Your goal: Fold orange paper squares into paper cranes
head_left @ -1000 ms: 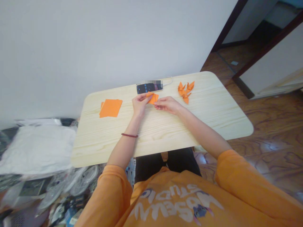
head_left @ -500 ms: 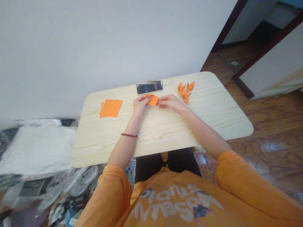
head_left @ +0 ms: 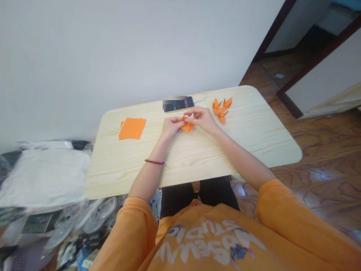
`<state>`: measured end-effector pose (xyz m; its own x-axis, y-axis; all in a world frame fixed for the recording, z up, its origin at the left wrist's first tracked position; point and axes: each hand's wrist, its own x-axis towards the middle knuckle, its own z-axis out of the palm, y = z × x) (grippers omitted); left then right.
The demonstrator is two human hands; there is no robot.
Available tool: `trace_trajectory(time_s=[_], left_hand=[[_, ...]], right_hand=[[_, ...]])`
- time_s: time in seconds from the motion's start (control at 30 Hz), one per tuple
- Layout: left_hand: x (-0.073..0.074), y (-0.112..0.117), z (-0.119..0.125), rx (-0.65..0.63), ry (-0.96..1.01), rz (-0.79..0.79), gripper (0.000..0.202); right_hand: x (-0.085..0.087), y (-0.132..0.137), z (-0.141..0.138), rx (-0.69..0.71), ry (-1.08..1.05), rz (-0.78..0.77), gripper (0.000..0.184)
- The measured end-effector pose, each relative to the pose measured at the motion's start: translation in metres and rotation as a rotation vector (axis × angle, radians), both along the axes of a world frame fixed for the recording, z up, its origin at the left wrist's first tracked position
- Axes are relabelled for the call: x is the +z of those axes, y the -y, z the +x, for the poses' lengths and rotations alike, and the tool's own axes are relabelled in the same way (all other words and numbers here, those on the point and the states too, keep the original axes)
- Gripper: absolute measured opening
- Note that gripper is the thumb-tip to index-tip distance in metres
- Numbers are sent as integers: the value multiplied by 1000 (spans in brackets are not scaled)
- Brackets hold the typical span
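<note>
Off the worktop's left edge, a white plastic-wrapped bundle (head_left: 45, 177) lies on a heap of clear plastic and mixed clutter (head_left: 84, 222). On the worktop (head_left: 248, 150), a pale pine board with rounded corners, a small stack of square orange paper (head_left: 132, 128) sits left of centre, nearer the far edge than the near one.

The left hand (head_left: 170, 128), with a dark red bead bracelet (head_left: 153, 162) on its wrist, is just right of that stack. Its fingers (head_left: 176, 120) are nearly closed and pinch the left side of a folded orange paper (head_left: 187, 126). The paper is held just above the worktop, near the middle of the far half.

Behind it, close to the far edge, lies a black phone (head_left: 179, 104), partly pixelated, with a white cable (head_left: 200, 95) running from its right end. The right hand (head_left: 201, 119) arches over the paper's right side, its fingers (head_left: 196, 111) curled and its thumb and fingertips apparently pinching the upper corner.

Further right, a small cluster of folded orange paper cranes (head_left: 221, 110) sits near the far edge. An orange printed sweatshirt (head_left: 214, 241) fills the bottom of the view, and a polished wood floor (head_left: 324, 210) lies beyond the worktop's right edge.
</note>
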<state>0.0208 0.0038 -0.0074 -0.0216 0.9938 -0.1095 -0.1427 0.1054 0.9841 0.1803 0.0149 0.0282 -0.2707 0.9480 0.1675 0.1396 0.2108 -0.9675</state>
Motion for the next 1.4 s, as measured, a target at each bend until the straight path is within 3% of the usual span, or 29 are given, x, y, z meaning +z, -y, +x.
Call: trace_trajectory(time_s=[0.17,0.47,0.7,0.93,1.1,1.4], left_hand=[[1,2,1,-15,-56,6,38],[2,4,0,-50,-124,19,36],[9,6,0,-99,-135,-7,32],[16,11,0,-130,-147,-40,27],[17,11,1,-127,-111,-55,26],[13,10,3,-116,-66,-78,31]], right_hand=[[-3,-1,0,-6,36,68,20],[-2,-4,-1,-55,-61,19,9],[3,-4,0,9,-169,-174,15],[-7,-10,2,104,-175,-240,24],[-12,-13,2,83,-167,-233,26],[-7,-8,-2,10,-128,-171,26]])
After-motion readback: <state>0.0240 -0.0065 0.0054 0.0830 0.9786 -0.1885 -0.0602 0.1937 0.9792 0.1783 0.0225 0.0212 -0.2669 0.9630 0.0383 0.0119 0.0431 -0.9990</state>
